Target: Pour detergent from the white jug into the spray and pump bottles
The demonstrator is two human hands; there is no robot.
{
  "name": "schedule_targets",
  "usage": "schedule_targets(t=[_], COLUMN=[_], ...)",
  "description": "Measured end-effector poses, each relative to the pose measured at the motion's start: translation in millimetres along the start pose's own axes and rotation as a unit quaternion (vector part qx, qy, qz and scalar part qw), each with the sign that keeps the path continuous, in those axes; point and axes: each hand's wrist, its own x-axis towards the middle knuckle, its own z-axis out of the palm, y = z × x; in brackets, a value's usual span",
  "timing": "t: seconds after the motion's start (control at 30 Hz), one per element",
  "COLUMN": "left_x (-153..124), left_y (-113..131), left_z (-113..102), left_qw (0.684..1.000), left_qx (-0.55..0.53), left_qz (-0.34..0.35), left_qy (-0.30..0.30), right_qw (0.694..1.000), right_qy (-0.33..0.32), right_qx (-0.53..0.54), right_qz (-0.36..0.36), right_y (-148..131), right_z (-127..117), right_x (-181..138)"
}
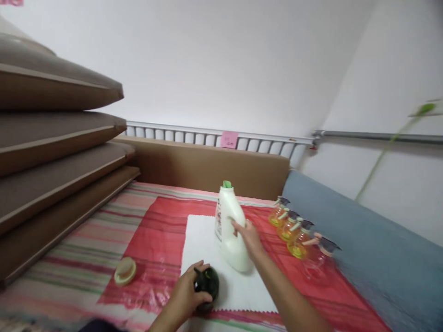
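Note:
My right hand (pixel 247 233) is closed around the handle of a pale green detergent jug (pixel 233 251). The jug stands upright on a white cloth (pixel 197 235), slightly tilted at most, with its bright green pour spout (pixel 226 184) uncovered. Close to me, my left hand (pixel 190 291) wraps its fingers around a small dark, round container (pixel 210 287). A yellow-green mark shows at the container's top; its exact kind is unclear. To the left lies a pale round cap (pixel 125 271) on the red sheet.
Several clear pump bottles (pixel 297 242), some with yellow liquid, line the right side of a red plastic sheet (pixel 166 221). Stacked brown cushions (pixel 58 124) rise at left. A brown board (pixel 207 163) and radiator (pixel 180 133) stand behind; a blue-grey panel (pixel 367 240) borders the right.

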Motion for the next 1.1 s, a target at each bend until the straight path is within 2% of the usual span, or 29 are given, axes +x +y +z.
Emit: schedule_targets(t=[0.17,0.27,0.37,0.47,0.6,0.73,0.87,1.1], left_x=[-5,-6,-7,-7,-6,-3,0,4], left_y=[4,3,2,2,3,5,10,22], left_z=[-3,-2,0,1,1,2,2,1], left_qw=[1.000,1.000,1.000,1.000,1.000,0.999,0.998,0.994], left_qx=[-0.006,-0.003,-0.007,-0.013,-0.004,0.019,0.047,0.099], left_qz=[0.001,0.013,0.017,0.014,0.000,-0.018,-0.026,-0.044], left_qy=[-0.001,0.004,0.008,0.015,0.022,0.027,0.021,0.008], right_qw=[0.994,0.979,0.944,0.917,0.907,0.898,0.885,0.847], right_qy=[-0.063,-0.108,-0.173,-0.245,-0.301,-0.332,-0.327,-0.319], right_qx=[-0.091,-0.175,-0.282,-0.314,-0.293,-0.288,-0.332,-0.414], right_qz=[-0.003,-0.001,0.007,0.022,0.028,0.008,0.001,-0.100], right_y=[-16,-24,-24,-20,-23,-41,-58,-73], right_z=[-74,-115,-145,-162,-167,-157,-146,-141], right_x=[-35,-57,-73,-83,-97,-109,-112,-100])
